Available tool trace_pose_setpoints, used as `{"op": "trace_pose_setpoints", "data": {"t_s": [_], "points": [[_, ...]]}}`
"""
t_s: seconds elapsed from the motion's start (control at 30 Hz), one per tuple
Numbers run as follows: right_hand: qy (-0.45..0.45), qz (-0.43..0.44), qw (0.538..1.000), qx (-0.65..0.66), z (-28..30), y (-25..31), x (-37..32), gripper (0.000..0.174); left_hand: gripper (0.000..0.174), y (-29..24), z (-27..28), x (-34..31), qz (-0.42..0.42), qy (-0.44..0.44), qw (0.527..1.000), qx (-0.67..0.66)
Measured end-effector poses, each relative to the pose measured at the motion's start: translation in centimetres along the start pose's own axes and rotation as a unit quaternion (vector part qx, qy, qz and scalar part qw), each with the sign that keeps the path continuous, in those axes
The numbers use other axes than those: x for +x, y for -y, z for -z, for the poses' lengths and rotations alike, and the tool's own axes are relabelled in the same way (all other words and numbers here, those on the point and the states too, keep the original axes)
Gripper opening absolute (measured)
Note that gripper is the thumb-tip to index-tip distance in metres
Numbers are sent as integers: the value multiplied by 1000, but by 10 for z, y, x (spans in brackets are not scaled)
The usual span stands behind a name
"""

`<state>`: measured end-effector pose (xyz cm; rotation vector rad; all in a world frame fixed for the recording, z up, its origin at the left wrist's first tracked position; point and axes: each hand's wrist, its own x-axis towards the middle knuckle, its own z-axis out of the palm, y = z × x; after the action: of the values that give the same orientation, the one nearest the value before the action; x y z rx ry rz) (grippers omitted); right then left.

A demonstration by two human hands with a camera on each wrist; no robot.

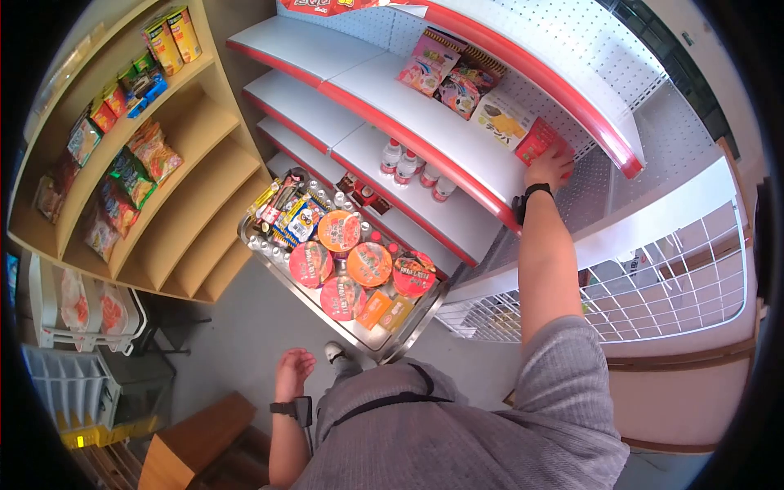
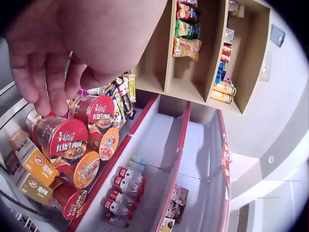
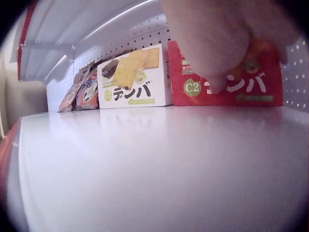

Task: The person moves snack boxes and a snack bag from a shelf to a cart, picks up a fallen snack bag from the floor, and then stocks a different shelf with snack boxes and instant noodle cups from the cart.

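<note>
On the upper white shelf [image 1: 408, 98] my right hand [image 1: 552, 165] grips a red biscuit box [image 3: 193, 92], thumb across its front and fingers toward its right end. The box stands upright near the perforated back panel. Just left of it is a white biscuit box [image 3: 133, 79] with crackers pictured on it, then several snack bags [image 1: 460, 91]. My left hand [image 1: 294, 371] hangs loosely with nothing in it, near the front of a metal cart [image 1: 394, 353]. In the left wrist view its fingers overlap the instant noodle tubs [image 2: 67, 140] in the cart.
Bottles with red caps [image 1: 405, 167] stand on the shelf below. The cart also carries small boxes [image 1: 374, 310], snack packets [image 1: 300, 219] and bottles. A wooden shelf unit [image 1: 204, 163] with snacks rises at left, and a white wire basket [image 1: 661, 286] is at right.
</note>
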<state>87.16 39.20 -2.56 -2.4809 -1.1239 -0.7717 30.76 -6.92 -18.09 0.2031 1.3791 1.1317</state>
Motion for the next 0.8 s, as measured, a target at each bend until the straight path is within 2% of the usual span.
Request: {"op": "trace_pose_setpoints", "data": {"t_s": [0.27, 0.5, 0.57, 0.7, 0.77, 0.8], "points": [[23, 32, 999, -1, 15, -1, 2, 67, 24, -5, -8, -1, 3, -7, 1000, 4], [38, 41, 998, 1, 1, 1, 8, 72, 23, -7, -6, 2, -6, 9, 1000, 1], [73, 31, 997, -11, 13, 3, 7, 75, 23, -5, -5, 4, -3, 12, 1000, -6], [86, 42, 995, -9, 0, -3, 15, 76, 23, -6, -4, 6, -1, 1, 1000, 1], [43, 43, 997, -41, -1, 0, 13, 80, 23, 0, 0, 3, 5, -20, 1000, -1], [55, 49, 997, -33, 5, 4, 10, 73, 23, 4, 5, 9, 4, -7, 1000, -4]]}}
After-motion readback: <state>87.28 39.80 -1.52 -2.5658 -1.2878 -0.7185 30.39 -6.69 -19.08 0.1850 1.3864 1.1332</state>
